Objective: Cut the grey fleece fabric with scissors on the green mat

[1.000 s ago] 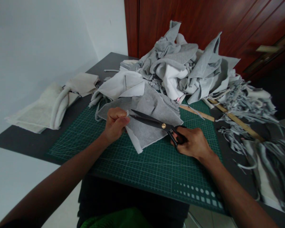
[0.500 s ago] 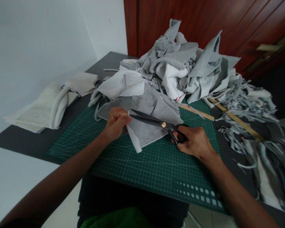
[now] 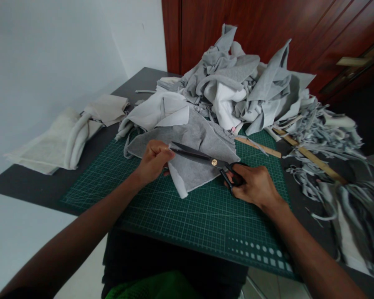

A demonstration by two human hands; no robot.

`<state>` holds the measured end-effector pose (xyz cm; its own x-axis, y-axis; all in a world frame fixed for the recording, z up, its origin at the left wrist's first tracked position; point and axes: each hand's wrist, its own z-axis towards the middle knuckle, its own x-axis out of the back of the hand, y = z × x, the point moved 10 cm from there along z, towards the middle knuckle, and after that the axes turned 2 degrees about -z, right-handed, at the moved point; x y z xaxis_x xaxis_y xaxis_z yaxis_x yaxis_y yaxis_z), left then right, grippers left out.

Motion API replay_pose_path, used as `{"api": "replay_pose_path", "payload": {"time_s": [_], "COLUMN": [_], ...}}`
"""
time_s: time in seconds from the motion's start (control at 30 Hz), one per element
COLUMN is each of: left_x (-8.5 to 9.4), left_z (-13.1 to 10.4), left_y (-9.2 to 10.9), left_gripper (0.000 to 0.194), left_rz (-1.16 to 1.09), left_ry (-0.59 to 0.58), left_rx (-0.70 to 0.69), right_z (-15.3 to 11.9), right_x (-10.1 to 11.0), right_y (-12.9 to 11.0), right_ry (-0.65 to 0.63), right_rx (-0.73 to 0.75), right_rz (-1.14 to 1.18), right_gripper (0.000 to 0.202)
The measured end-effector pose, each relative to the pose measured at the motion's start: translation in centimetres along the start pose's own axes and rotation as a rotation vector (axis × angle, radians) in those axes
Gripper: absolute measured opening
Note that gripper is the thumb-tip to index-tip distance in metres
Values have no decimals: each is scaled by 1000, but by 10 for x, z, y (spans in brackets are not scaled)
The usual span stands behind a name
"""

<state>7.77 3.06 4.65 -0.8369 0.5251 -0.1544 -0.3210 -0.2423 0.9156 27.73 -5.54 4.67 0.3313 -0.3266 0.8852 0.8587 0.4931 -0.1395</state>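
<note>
Between thumb and curled fingers, my left hand (image 3: 156, 160) pinches the edge of a grey piece of fabric (image 3: 193, 170). One corner of that piece hangs down towards me over the cutting mat. My right hand (image 3: 254, 185) grips the handles of black scissors (image 3: 214, 162), whose blades point left across the fabric. Their tips lie close to my left fingertips; whether cloth sits between the blades is hard to make out. Behind the held piece lie a larger grey cloth (image 3: 212, 133) and a folded white cloth (image 3: 173, 110).
A green gridded cutting mat (image 3: 180, 220) covers much of the dark table. Heaped grey fabric (image 3: 237, 79) stands at the back against a red-brown door. Cut strips (image 3: 327, 124) and wooden rulers (image 3: 318, 160) lie right. Folded off-white cloths (image 3: 59, 141) rest on the left.
My left hand and the held fabric corner have shifted very slightly to the right. The scissors have barely moved, and both hands keep their hold.
</note>
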Motion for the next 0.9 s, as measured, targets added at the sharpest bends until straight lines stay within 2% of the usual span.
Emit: {"api": "replay_pose_path", "payload": {"time_s": [0.3, 0.57, 0.73, 0.9], "left_x": [4, -1, -2, 0], "left_z": [-1, -1, -1, -1], "left_y": [-5, -11, -8, -8], "left_gripper": [51, 50, 48, 50], "left_rz": [-35, -67, -127, -84], "left_ry": [13, 4, 17, 6], "left_rx": [17, 103, 106, 84], "right_z": [0, 2, 1, 0], "right_x": [-14, 3, -2, -5], "right_y": [-2, -1, 0, -4], "right_ry": [-59, -1, -50, -49], "right_rx": [-96, -17, -2, 22], "right_rz": [139, -25, 2, -13], "right_gripper": [11, 13, 3, 6]}}
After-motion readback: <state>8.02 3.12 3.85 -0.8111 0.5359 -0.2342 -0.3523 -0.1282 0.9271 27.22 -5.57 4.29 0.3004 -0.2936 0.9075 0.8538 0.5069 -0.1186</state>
